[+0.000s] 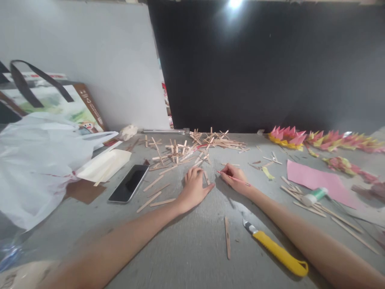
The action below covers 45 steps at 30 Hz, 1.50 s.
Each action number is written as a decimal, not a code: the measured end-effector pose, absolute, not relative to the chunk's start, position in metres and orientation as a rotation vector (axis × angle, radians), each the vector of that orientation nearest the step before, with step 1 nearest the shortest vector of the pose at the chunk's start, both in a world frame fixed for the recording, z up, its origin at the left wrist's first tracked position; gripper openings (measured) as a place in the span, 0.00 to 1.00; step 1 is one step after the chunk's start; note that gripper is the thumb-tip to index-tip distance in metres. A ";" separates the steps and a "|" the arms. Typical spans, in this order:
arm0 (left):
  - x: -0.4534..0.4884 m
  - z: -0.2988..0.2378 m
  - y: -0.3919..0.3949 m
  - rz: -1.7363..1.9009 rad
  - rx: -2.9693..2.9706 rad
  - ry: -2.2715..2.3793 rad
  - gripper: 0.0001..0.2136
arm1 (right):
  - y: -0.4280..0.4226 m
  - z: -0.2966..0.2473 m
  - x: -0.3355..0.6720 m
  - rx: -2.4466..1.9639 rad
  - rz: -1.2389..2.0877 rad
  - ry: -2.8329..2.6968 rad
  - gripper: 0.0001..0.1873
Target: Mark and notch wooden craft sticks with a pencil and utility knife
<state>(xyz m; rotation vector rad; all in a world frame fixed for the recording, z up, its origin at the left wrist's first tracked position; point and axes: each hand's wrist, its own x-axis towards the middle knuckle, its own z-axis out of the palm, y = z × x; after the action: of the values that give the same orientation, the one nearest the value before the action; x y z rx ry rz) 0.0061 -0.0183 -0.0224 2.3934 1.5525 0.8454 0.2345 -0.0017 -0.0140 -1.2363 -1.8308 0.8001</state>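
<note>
My left hand (194, 188) rests on the grey table, index finger and thumb at the two ends of a short wooden craft stick (206, 178), steadying it. In my right hand (234, 176) is a slim red pencil (239, 180), gripped like a pen, its tip pointing left toward that stick. Nearer to me lies a single craft stick (227, 237) with a dark slot or mark in it. A yellow utility knife (278, 253), blade out, lies beside my right forearm. Beyond both hands is a loose heap of craft sticks (176, 150), some joined in crossed shapes.
On the left are a phone (129, 183), a paper tray (105, 165), a white plastic bag (42, 160) and a printed bag. To the right lie pink paper (319, 180), a glue stick (314, 196), more sticks and pink-yellow folded paper flowers (287, 137). A dark panel stands behind.
</note>
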 end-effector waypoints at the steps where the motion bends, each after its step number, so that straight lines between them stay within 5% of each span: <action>1: 0.006 -0.023 -0.018 0.846 2.394 1.540 0.21 | -0.001 -0.015 0.235 -1.231 0.791 -1.838 0.15; 12: 0.007 -0.021 -0.015 0.847 2.324 1.450 0.10 | -0.001 -0.021 0.240 -1.219 0.429 -1.918 0.11; 16: 0.008 -0.017 -0.017 0.820 2.333 1.444 0.11 | -0.006 -0.019 0.234 -1.187 0.569 -1.907 0.13; 21: 0.008 -0.009 -0.022 0.732 2.452 1.355 0.26 | -0.008 -0.015 0.234 -1.168 0.906 -1.845 0.17; 30: 0.000 -0.012 0.001 0.837 2.314 1.238 0.04 | 0.000 -0.007 0.248 -1.003 1.178 -1.621 0.18; 45: -0.012 -0.011 0.015 0.906 2.349 1.050 0.06 | -0.011 -0.009 0.240 -1.031 1.267 -1.904 0.14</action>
<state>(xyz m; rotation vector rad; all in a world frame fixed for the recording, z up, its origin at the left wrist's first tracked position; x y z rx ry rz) -0.0124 0.0155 -0.0109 2.3490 1.0497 0.9063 0.2397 -0.0105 -0.0090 -1.0313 -1.9040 1.2674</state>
